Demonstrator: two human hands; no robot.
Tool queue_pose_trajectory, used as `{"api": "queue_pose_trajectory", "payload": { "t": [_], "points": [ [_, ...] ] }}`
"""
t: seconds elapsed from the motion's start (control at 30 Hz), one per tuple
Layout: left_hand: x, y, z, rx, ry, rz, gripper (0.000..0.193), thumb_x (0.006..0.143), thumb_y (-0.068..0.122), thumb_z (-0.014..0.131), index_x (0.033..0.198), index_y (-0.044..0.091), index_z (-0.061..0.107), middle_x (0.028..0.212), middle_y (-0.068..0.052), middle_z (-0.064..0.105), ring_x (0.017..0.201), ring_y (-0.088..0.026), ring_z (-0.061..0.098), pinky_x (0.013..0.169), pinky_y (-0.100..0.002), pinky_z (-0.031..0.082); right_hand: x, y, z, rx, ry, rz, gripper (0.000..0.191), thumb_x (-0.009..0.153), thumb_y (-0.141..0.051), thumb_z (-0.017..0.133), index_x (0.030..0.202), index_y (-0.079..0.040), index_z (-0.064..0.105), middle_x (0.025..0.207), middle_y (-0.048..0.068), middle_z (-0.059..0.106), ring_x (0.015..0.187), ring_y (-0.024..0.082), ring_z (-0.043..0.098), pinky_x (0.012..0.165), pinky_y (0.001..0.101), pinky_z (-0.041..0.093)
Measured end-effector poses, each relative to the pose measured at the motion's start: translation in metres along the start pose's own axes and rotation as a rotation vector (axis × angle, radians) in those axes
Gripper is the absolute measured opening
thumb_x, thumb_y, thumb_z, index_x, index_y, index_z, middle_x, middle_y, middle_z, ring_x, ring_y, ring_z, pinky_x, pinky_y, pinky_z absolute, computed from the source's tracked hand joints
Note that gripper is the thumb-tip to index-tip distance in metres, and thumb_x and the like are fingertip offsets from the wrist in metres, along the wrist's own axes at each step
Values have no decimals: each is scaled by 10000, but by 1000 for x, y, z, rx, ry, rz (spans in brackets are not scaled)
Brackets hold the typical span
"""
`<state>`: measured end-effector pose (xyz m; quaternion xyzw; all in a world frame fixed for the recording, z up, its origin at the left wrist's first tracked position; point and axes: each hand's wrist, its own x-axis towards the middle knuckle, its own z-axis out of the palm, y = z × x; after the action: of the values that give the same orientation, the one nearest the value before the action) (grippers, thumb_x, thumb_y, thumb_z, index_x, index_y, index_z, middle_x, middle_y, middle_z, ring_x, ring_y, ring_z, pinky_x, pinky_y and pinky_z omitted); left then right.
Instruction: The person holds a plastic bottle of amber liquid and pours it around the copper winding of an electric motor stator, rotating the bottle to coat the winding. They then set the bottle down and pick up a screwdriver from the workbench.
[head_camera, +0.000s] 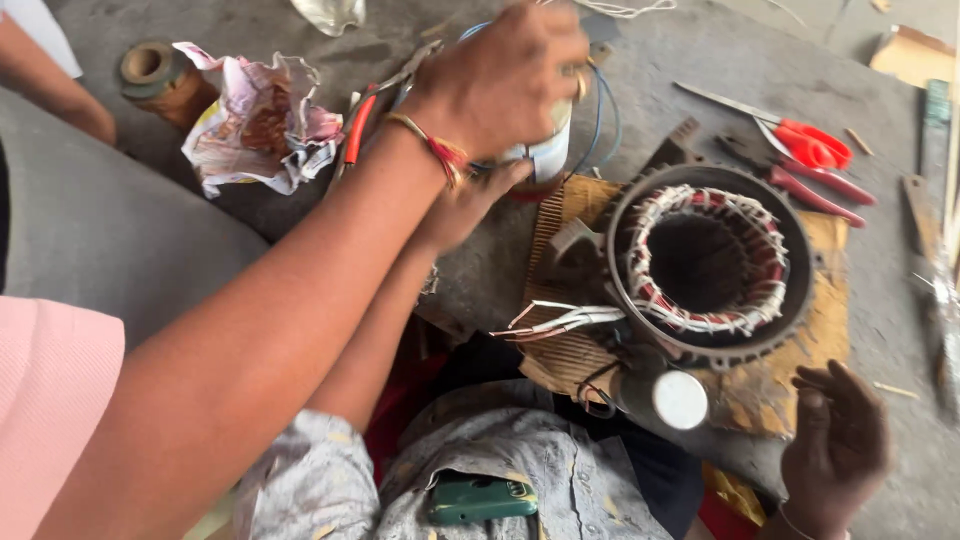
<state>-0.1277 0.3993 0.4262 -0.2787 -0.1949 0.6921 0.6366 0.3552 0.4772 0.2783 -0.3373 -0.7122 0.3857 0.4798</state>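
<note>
Honestly, the white spool (548, 158) sits upper-centre, touching the left hand (468, 205) just below it — grip can't be told under a co-worker's hand (500, 75) — while the right hand (835, 440) lies slack and empty, lower right.

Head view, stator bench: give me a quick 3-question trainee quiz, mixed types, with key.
1. True or false: the person's right hand grips the stator.
2. Where do the red-handled scissors lie? A) inside the stator B) beyond the stator, on the grey surface C) in the shirt pocket
3. Fill in: a co-worker's hand grips the white cylinder from ____.
Key: 1 false, it lies open beside the stator; 2 B; 3 above.
</note>
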Motion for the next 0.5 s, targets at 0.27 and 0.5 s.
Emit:
{"api": "queue_pose_trajectory", "payload": {
  "t": [0.27,0.5],
  "points": [
    [15,-1,-20,1675,-600,122,457,1104,268,466,1525,100,407,1461,-48,564,1308,-206,593,1070,-381,577,-23,-24,-1,-68,35,82,291,1097,28,599,1381,70,550,1190,177,695,1097,182,690,954,263,555],
    [4,-13,-13,2324,-789,1132,787,971,261,899,1514,59,366,1398,-115,622,1295,-246,662,1096,-412,589,-29,-24,-19,-68,53,78,227,1159,-1,622,1354,70,528,1177,177,704,1104,182,697,982,256,565]
  ]
}}
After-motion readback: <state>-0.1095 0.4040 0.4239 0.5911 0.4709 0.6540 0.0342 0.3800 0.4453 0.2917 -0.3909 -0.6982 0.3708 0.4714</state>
